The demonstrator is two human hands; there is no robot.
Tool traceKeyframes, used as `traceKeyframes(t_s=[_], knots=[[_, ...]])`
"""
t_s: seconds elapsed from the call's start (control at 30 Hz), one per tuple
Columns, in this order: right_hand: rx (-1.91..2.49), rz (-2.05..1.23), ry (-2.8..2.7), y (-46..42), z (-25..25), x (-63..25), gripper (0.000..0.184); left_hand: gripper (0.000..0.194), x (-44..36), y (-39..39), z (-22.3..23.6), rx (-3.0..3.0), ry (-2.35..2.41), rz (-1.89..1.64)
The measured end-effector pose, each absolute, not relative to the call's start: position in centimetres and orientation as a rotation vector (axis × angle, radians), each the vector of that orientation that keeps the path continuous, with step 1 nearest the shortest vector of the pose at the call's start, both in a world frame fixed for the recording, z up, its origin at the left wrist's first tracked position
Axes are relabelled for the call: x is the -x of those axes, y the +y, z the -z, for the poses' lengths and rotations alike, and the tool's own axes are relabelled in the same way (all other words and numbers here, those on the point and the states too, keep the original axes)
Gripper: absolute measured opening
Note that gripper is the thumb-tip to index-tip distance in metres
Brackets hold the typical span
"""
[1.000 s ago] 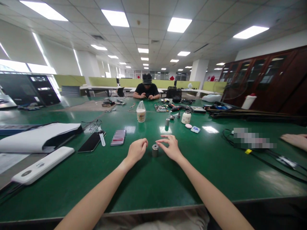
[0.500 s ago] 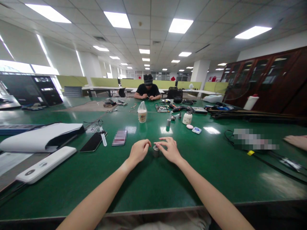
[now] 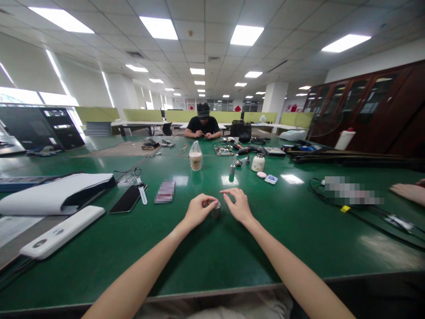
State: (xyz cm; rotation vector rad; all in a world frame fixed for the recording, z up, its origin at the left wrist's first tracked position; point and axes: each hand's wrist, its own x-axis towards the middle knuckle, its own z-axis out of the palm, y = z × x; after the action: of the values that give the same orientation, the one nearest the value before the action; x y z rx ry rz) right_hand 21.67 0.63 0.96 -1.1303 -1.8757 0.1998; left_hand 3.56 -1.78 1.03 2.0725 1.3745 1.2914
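A small grey metal cylinder (image 3: 216,209) stands upright on the green table (image 3: 212,257) between my two hands. My left hand (image 3: 198,210) is curled, and its fingertips pinch the cylinder's top from the left. My right hand (image 3: 237,205) hovers just right of the cylinder with its fingers bent and apart, thumb and forefinger close to the top but with a gap showing. Both forearms reach in from the near edge.
A black phone (image 3: 128,198), a white strip (image 3: 142,194) and a white folder (image 3: 53,191) lie to the left. A bagged cup (image 3: 195,156), a small grey cylinder (image 3: 232,170) and a white jar (image 3: 257,162) stand farther back. Black cables (image 3: 375,212) run right. A person sits opposite.
My left hand has moved right and closed its fingertips on the cylinder's top. My right hand has lifted slightly off it.
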Motion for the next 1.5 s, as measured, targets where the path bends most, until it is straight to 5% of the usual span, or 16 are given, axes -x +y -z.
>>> traceKeyframes(t_s=[0.17,0.33,0.73,1.07,1.5], knots=[[1.131,-0.199,-1.844,0.7,-0.9,-21.8,0.022,0.034,-1.8,-0.7,-1.7,-2.077,1.583,-1.407],[1.13,-0.213,-1.84,1.0,-0.7,-21.9,0.021,0.03,1.8,0.5,-0.7,-2.129,2.128,-1.047],[1.14,-0.214,-1.842,1.0,-0.5,-21.9,0.021,0.028,1.5,0.3,0.3,-2.073,2.247,-0.725],[1.13,-0.251,-1.876,1.0,-0.6,-21.9,0.021,0.024,-3.0,-2.2,-1.8,-2.33,1.632,-1.232],[1.068,-0.258,-1.974,0.3,-0.9,-21.5,0.018,0.031,-3.4,-2.8,-1.7,-2.253,1.563,-1.494]])
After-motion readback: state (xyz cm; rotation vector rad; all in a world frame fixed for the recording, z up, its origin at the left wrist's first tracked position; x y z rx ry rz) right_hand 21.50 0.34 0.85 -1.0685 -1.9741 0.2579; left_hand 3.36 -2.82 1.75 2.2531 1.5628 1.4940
